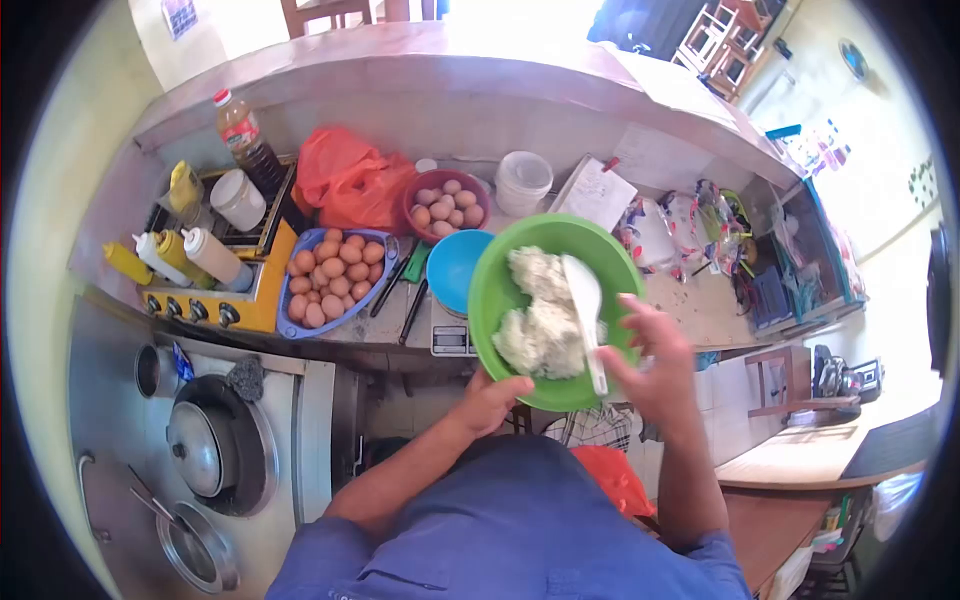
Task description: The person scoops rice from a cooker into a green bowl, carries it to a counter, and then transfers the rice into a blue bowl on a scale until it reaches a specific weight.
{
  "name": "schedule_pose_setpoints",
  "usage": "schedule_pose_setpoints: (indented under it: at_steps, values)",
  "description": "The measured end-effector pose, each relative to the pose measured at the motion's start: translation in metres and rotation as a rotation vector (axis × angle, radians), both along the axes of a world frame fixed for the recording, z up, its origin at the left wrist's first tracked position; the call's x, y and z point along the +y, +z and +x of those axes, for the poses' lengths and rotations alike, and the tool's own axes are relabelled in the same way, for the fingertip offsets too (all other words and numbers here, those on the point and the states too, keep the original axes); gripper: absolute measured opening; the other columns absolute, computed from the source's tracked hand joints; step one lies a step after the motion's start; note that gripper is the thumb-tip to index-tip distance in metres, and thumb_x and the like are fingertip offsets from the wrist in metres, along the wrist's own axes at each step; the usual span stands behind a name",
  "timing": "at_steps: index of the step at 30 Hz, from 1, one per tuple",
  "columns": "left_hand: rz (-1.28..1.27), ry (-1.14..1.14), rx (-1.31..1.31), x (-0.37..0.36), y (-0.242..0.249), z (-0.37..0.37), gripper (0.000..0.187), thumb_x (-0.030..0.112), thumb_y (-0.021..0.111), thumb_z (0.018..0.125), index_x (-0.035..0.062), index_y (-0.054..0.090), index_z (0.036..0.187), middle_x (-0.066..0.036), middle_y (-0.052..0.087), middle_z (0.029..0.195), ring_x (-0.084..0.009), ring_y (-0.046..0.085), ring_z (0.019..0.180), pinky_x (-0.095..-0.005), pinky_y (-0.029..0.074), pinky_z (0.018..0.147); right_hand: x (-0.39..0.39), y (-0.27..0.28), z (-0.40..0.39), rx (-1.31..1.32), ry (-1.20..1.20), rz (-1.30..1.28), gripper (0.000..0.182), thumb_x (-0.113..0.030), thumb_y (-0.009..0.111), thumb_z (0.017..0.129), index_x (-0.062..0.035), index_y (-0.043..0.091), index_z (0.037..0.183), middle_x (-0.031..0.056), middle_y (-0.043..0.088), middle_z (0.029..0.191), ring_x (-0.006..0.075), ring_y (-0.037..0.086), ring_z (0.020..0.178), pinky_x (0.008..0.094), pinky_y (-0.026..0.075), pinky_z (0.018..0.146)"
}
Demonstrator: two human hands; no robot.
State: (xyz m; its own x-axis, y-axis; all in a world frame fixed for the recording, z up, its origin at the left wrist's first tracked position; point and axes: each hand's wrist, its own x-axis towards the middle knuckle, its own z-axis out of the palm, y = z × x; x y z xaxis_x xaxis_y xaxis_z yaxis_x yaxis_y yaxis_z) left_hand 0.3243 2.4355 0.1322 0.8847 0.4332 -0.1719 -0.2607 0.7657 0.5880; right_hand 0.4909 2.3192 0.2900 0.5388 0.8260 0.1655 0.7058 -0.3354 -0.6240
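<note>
A green bowl [620,255] is held up in front of me, tilted toward my view. My left hand [490,400] grips its near-left rim, with the thumb on top. Two clumps of white cooked rice [540,340] lie inside. A white rice paddle [583,300] rests on the rice, its handle slanting down to the near rim. At the bowl's right side, my right hand [655,360] has its fingers spread, close beside the paddle handle. Just left of the bowl, a blue bowl [455,268] sits on a kitchen scale [453,342].
Eggs fill a blue basket [287,325] and a red bowl [411,190] on the counter. A yellow stove [262,300] bearing sauce bottles stands left. Knives [412,312] lie beside the scale. Below left are a lidded wok [195,440] and a metal pot [200,555].
</note>
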Motion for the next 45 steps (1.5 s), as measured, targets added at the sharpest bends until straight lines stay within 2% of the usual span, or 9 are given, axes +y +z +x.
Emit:
schedule_pose_setpoints:
  at_steps: [3,5,9,12,16,23,25,37,45]
  values:
    - [-0.018,0.079,0.081,0.021,0.012,-0.005,0.062,-0.003,0.055,0.079,0.0038,0.037,0.138,-0.012,0.051,0.131,-0.0233,0.053,0.119,-0.0371,0.047,0.097,0.046,-0.046,0.001,-0.173,0.205,-0.128,0.076,-0.025,0.071,0.077,-0.0022,0.037,0.14,0.0215,0.06,0.108,0.0374,0.062,0.096,0.0439,0.05,0.083]
    - [0.061,0.236,0.153,0.034,0.008,-0.011,0.059,-0.006,0.053,0.077,0.003,0.041,0.135,-0.011,0.054,0.125,-0.0224,0.056,0.111,-0.0353,0.049,0.09,0.066,-0.057,0.002,-0.183,0.207,-0.223,0.073,-0.019,0.066,0.079,-0.0033,0.033,0.143,0.0229,0.058,0.109,0.0378,0.062,0.095,0.0441,0.051,0.082]
    - [0.156,0.391,0.202,0.059,0.027,-0.016,0.061,-0.009,0.05,0.074,0.0039,0.043,0.133,-0.01,0.054,0.121,-0.0217,0.057,0.107,-0.0331,0.049,0.085,0.103,-0.065,0.016,-0.224,0.228,-0.146,0.064,-0.013,0.06,0.081,-0.0081,0.039,0.141,0.0209,0.06,0.104,0.0363,0.064,0.089,0.044,0.053,0.077]
    - [0.28,0.547,0.221,0.087,0.002,-0.014,0.06,-0.011,0.047,0.073,0.0011,0.043,0.132,-0.009,0.054,0.126,-0.0231,0.056,0.113,-0.0368,0.047,0.095,0.115,-0.035,0.025,-0.348,0.323,-0.011,0.05,-0.006,0.054,0.083,-0.0169,0.053,0.132,0.0128,0.065,0.094,0.0317,0.067,0.078,0.0415,0.054,0.068]
    - [0.578,0.753,0.184,0.112,-0.003,-0.008,0.065,-0.011,0.047,0.073,0.0014,0.037,0.136,-0.009,0.05,0.13,-0.0209,0.054,0.115,-0.0339,0.046,0.095,0.128,-0.029,0.028,-0.53,0.528,-0.104,0.05,-0.006,0.056,0.081,-0.0178,0.055,0.13,0.0108,0.065,0.096,0.0257,0.068,0.079,0.0358,0.054,0.062]
    - [0.642,0.781,0.286,0.138,-0.028,-0.003,0.066,-0.011,0.047,0.076,0.0035,0.033,0.139,-0.01,0.048,0.13,-0.0209,0.05,0.118,-0.0312,0.043,0.097,0.171,-0.067,0.031,-0.547,0.655,-0.202,0.046,-0.008,0.053,0.084,-0.0193,0.056,0.129,0.0097,0.063,0.092,0.0281,0.067,0.076,0.04,0.053,0.061]
    - [0.649,0.75,0.25,0.14,-0.029,0.0,0.096,-0.015,0.042,0.069,0.0122,0.003,0.152,-0.014,0.027,0.147,-0.0248,0.032,0.136,-0.0355,0.029,0.111,0.176,-0.075,0.038,-0.56,0.656,-0.202,0.046,-0.009,0.052,0.084,-0.0198,0.057,0.128,0.0096,0.064,0.091,0.0283,0.067,0.075,0.0403,0.053,0.061]
    - [1.041,0.983,0.394,0.127,-0.008,0.023,0.085,-0.01,0.046,0.075,-0.0001,0.007,0.15,-0.021,0.025,0.148,-0.0294,0.029,0.137,-0.0374,0.022,0.114,0.161,-0.096,0.06,-0.51,0.602,-0.217,0.053,-0.01,0.058,0.081,-0.0261,0.055,0.131,0.0084,0.062,0.088,0.0262,0.066,0.078,0.0393,0.052,0.063]
    - [1.166,1.053,0.556,0.132,-0.036,0.019,0.083,-0.006,0.049,0.074,-0.0028,0.01,0.148,-0.025,0.025,0.146,-0.0371,0.025,0.138,-0.0424,0.018,0.114,0.126,-0.117,0.071,-0.379,0.523,-0.264,0.045,-0.015,0.056,0.086,-0.0247,0.055,0.13,0.0095,0.063,0.094,0.0281,0.066,0.084,0.041,0.052,0.066]
